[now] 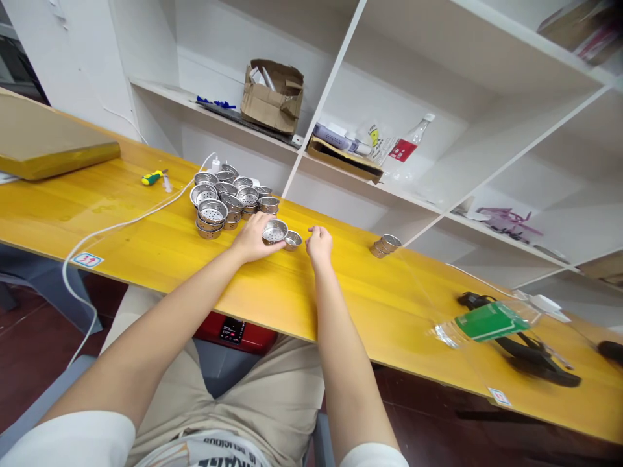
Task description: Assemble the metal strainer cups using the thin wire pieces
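Note:
My left hand (257,239) is closed round the side of a shiny metal strainer basket (275,231) with holes in its bottom. Touching or very near that basket on its right is a smaller-looking strainer basket (293,240) on the yellow table (272,292). To the right of both, my right hand (319,245) is curled above the tabletop, thumb and fingers drawn together; what is in them, if anything, is hidden. Behind and left of my left hand stands a cluster of stacked strainer baskets (213,211). Farther right is a short stack of strainer baskets (385,245), leaning slightly.
A green-labelled bottle (491,322) lies near black straps (540,360) at the right. A white cable (117,224) crosses the table on the left, near a screwdriver (152,177) and a large cardboard box (53,139). White shelves (321,78) rise behind.

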{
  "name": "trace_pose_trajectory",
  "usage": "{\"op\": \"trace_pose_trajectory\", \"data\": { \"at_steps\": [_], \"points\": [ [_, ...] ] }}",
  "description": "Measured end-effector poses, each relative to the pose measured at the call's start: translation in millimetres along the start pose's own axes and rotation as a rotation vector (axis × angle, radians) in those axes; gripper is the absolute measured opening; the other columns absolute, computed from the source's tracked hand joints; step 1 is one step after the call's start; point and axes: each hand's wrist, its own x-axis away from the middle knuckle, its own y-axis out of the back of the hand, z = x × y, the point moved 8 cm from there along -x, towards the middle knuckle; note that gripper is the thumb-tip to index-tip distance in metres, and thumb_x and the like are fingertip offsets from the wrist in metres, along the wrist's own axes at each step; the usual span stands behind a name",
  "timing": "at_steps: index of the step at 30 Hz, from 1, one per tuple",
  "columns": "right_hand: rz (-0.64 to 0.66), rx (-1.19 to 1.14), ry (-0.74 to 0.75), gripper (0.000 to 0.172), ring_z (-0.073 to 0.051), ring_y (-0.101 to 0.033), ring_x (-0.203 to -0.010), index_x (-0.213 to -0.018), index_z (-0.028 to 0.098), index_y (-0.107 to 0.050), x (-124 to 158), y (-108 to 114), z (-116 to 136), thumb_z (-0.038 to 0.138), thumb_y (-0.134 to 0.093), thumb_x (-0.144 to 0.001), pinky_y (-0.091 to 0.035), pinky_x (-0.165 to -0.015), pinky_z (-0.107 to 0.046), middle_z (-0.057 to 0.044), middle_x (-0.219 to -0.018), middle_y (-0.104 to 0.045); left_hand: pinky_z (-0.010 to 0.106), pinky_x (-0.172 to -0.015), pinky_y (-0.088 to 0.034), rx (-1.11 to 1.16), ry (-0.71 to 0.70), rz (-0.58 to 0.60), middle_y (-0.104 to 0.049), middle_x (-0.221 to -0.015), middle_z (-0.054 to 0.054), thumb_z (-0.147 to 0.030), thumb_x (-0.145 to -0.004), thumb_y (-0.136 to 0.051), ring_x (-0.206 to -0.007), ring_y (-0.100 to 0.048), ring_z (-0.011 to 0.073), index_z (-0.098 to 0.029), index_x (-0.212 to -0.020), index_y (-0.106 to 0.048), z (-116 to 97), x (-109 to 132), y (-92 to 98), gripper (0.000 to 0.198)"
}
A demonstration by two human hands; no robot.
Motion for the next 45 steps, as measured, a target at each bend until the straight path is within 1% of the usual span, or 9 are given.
{"op": "trace_pose_trajectory", "data": {
  "at_steps": [4,9,13,19,25,30,34,39,45],
  "points": [
    [0.019,0.422,-0.077,0.024,-0.024,-0.068,-0.078,-0.069,0.023,-0.063,3.3,4.1,-6.6,0.024,-0.055,-0.091,-0.051,-0.085,-0.035,-0.006,-0.066,-0.067,0.051,-0.109,-0.044,-0.059,-0.067,0.265,-0.063,-0.125,0.011,-0.049,-0.074,-0.079,-0.121,-0.056,0.0343,-0.022,-0.128,-0.061,-7.2,8.4,-26.6,0.063],
    [0.224,0.721,-0.222,0.025,-0.022,-0.072,-0.077,-0.065,0.02,-0.064,13.6,0.4,-10.9,0.012,-0.057,-0.088,-0.054,-0.079,-0.028,-0.008,-0.059,-0.068,0.056,-0.116,-0.03,-0.125,-0.121,0.416,-0.065,-0.126,0.01,-0.051,-0.073,-0.077,-0.13,-0.05,0.0353,-0.024,-0.129,-0.061,-10.3,16.8,-42.9,0.064],
    [0.406,0.713,-0.332,0.03,-0.018,-0.07,-0.058,-0.062,0.016,-0.064,25.6,-11.0,-18.1,0.01,-0.054,-0.09,-0.055,-0.062,-0.025,-0.009,-0.058,-0.07,0.058,-0.115,-0.028,-0.146,-0.126,0.453,-0.066,-0.127,0.011,-0.051,-0.076,-0.074,-0.132,-0.048,0.036,-0.024,-0.131,-0.06,-10.1,19.4,-46.0,0.063],
    [0.471,0.54,-0.348,0.028,-0.02,-0.069,-0.049,-0.064,0.016,-0.061,35.4,-25.7,-19.3,0.014,-0.058,-0.092,-0.057,-0.05,-0.027,-0.011,-0.059,-0.071,0.061,-0.118,-0.024,-0.134,-0.119,0.473,-0.065,-0.134,0.012,-0.054,-0.075,-0.075,-0.137,-0.045,0.0373,-0.024,-0.136,-0.057,-10.0,22.1,-49.1,0.069],
    [0.49,0.655,-0.27,0.019,-0.021,-0.07,-0.055,-0.067,0.017,-0.063,34.6,-21.6,-12.2,0.018,-0.066,-0.086,-0.056,-0.057,-0.029,-0.009,-0.062,-0.071,0.048,-0.108,-0.041,0.028,-0.106,0.247,-0.069,-0.123,0.011,-0.031,-0.086,-0.056,-0.121,-0.058,0.0299,-0.019,-0.121,-0.065,-7.7,8.8,-31.6,0.038],
    [0.168,0.802,0.105,0.013,-0.025,-0.072,-0.094,-0.089,0.019,-0.074,24.2,-12.0,23.6,0.027,-0.063,-0.089,-0.053,-0.081,-0.032,-0.012,-0.096,-0.077,0.033,-0.071,-0.045,0.096,0.087,-0.002,-0.064,-0.067,0.004,-0.015,-0.08,-0.041,-0.068,-0.059,0.02,-0.02,-0.068,-0.059,19.1,-1.1,-4.8,0.022],
    [0.222,0.737,0.309,0.022,-0.024,-0.069,-0.106,-0.105,0.022,-0.078,29.4,-31.2,30.2,0.028,-0.061,-0.093,-0.049,-0.091,-0.031,-0.01,-0.114,-0.076,0.03,-0.06,-0.036,0.09,0.099,0.049,-0.055,-0.054,0.001,-0.017,-0.074,-0.043,-0.056,-0.051,0.0177,-0.021,-0.058,-0.051,19.5,-1.3,-3.9,0.019],
    [0.35,0.748,0.238,0.029,-0.024,-0.07,-0.088,-0.095,0.023,-0.081,28.6,-41.7,12.5,0.034,-0.054,-0.1,-0.047,-0.079,-0.03,-0.009,-0.091,-0.078,0.03,-0.057,-0.031,0.122,0.071,0.104,-0.05,-0.052,0.001,-0.02,-0.071,-0.044,-0.053,-0.045,0.0167,-0.021,-0.055,-0.046,12.4,0.2,-6.7,0.016],
    [0.272,0.644,0.219,0.025,-0.023,-0.067,-0.086,-0.092,0.021,-0.08,22.9,-32.5,17.3,0.032,-0.057,-0.097,-0.046,-0.08,-0.031,-0.008,-0.088,-0.077,0.032,-0.061,-0.037,0.067,0.103,0.081,-0.054,-0.057,0.002,-0.019,-0.076,-0.044,-0.059,-0.052,0.019,-0.021,-0.059,-0.049,18.0,0.2,-3.5,0.018]
  ]
}}
